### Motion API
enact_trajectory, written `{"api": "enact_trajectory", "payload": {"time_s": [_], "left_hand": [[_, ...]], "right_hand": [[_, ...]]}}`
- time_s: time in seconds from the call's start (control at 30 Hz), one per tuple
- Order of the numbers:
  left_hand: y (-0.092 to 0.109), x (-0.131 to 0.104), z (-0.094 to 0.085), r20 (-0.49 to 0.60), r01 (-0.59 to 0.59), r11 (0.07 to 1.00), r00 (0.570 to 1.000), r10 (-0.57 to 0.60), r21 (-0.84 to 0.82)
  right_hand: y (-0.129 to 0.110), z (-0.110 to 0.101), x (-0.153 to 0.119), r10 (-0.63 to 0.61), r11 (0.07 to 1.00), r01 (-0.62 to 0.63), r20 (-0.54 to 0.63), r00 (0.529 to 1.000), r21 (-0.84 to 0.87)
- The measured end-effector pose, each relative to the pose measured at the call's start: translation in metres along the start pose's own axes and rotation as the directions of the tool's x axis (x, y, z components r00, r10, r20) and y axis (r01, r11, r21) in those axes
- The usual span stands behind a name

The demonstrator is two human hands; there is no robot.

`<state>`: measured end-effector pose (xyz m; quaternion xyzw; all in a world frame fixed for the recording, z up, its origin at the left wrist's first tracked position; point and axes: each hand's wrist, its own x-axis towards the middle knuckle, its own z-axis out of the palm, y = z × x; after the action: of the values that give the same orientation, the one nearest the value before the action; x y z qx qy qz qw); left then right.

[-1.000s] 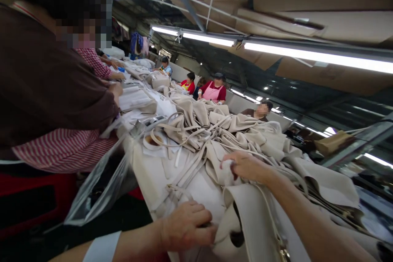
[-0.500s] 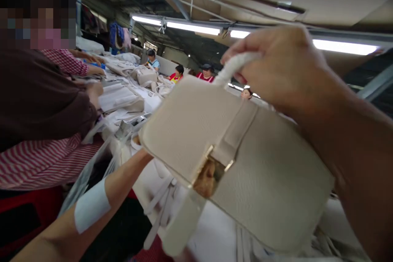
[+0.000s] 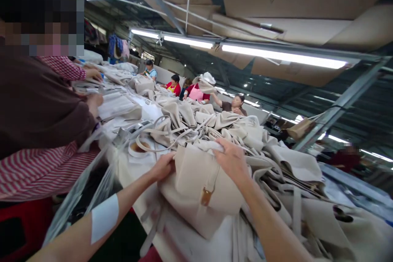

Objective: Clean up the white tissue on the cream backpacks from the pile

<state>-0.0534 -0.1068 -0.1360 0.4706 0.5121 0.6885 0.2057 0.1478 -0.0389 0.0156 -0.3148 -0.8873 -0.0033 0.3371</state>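
Observation:
A beige bag [image 3: 196, 176] with a front flap, a strap and a small gold-and-brown clasp rests on the near part of the table, its body sagging toward me. My left hand [image 3: 165, 166] grips the bag's upper left edge, fingertips partly hidden behind it. At the top by the wrapped handle, my right hand [image 3: 231, 157] has its fingers closed on the bag. A white patch [image 3: 105, 217] is stuck on my left forearm. Just beyond my left hand lies a roll of tape [image 3: 141, 147], beside a thin beige strap.
Beige bags [image 3: 239, 129] are heaped across the table [image 3: 121, 168]. A co-worker's brown sleeve [image 3: 52, 102] and hand are close on the left, near clear plastic [image 3: 82, 188]. Several people work farther back. A metal post [image 3: 344, 102] slants at right.
The bag has gone from raised close before me down to the table, showing the heap behind it. My right hand has lowered with it; my left hand now shows at its edge.

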Motion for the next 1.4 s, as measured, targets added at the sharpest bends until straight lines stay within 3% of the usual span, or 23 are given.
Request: {"api": "enact_trajectory", "payload": {"time_s": [0.1, 0.2, 0.3, 0.4, 0.6, 0.73, 0.83, 0.9, 0.93, 0.97, 1.0, 1.07, 1.13, 1.23, 1.4], "left_hand": [[0.022, 0.021, -0.011, 0.052, -0.024, 0.999, 0.998, 0.023, 0.029], [0.072, 0.031, -0.012, 0.011, -0.139, 0.99, 0.99, 0.138, 0.036], [0.126, 0.025, 0.01, 0.156, -0.283, 0.959, 0.949, 0.276, 0.03], [0.15, 0.017, 0.038, 0.323, -0.351, 0.93, 0.897, 0.302, 0.106], [0.137, 0.031, 0.064, 0.495, -0.404, 0.834, 0.848, 0.188, 0.376], [0.152, 0.037, 0.065, 0.575, -0.247, 0.897, 0.818, -0.01, 0.366], [0.161, 0.043, 0.062, 0.551, -0.178, 0.905, 0.831, -0.071, 0.386], [0.16, 0.045, 0.06, 0.521, -0.182, 0.897, 0.851, -0.061, 0.402], [0.158, 0.045, 0.06, 0.509, -0.18, 0.899, 0.859, -0.055, 0.4], [0.156, 0.044, 0.061, 0.496, -0.172, 0.905, 0.867, -0.049, 0.39], [0.154, 0.042, 0.062, 0.483, -0.159, 0.912, 0.874, -0.047, 0.378], [0.152, 0.037, 0.067, 0.453, -0.13, 0.922, 0.89, -0.053, 0.364], [0.152, 0.033, 0.071, 0.429, -0.113, 0.927, 0.901, -0.056, 0.359], [0.155, 0.031, 0.075, 0.427, -0.12, 0.934, 0.904, -0.038, 0.336], [0.15, 0.037, 0.068, 0.462, -0.133, 0.957, 0.887, -0.002, 0.259]], "right_hand": [[0.005, 0.002, -0.013, 0.05, 0.994, -0.044, -0.068, 0.996, 0.096], [-0.005, -0.002, -0.013, 0.007, 0.993, -0.001, -0.051, 0.999, 0.117], [-0.013, -0.004, -0.014, -0.038, 0.995, 0.042, -0.046, 0.998, 0.091], [-0.008, -0.006, -0.02, -0.071, 0.997, 0.072, -0.027, 0.997, 0.027], [0.026, -0.009, -0.034, 0.01, 0.983, -0.004, 0.028, 1.0, -0.182], [0.035, -0.012, -0.046, 0.039, 0.995, -0.042, -0.036, 0.999, -0.093], [0.05, -0.026, -0.075, -0.049, 0.997, 0.054, -0.087, 0.995, 0.054], [0.073, -0.042, -0.108, 0.044, 0.999, -0.043, -0.048, 0.998, 0.024], [0.087, -0.052, -0.128, 0.16, 0.985, -0.16, -0.006, 0.987, -0.058], [0.103, -0.062, -0.15, 0.315, 0.933, -0.295, 0.075, 0.946, -0.205], [0.118, -0.071, -0.171, 0.472, 0.837, -0.385, 0.16, 0.867, -0.389], [0.145, -0.085, -0.209, 0.614, 0.722, -0.435, 0.208, 0.762, -0.539], [0.164, -0.09, -0.237, 0.689, 0.636, -0.429, 0.222, 0.69, -0.642], [0.178, -0.081, -0.253, 0.736, 0.55, -0.365, 0.229, 0.636, -0.751], [0.193, -0.055, -0.246, 0.737, 0.511, -0.277, 0.249, 0.629, -0.814]]}}
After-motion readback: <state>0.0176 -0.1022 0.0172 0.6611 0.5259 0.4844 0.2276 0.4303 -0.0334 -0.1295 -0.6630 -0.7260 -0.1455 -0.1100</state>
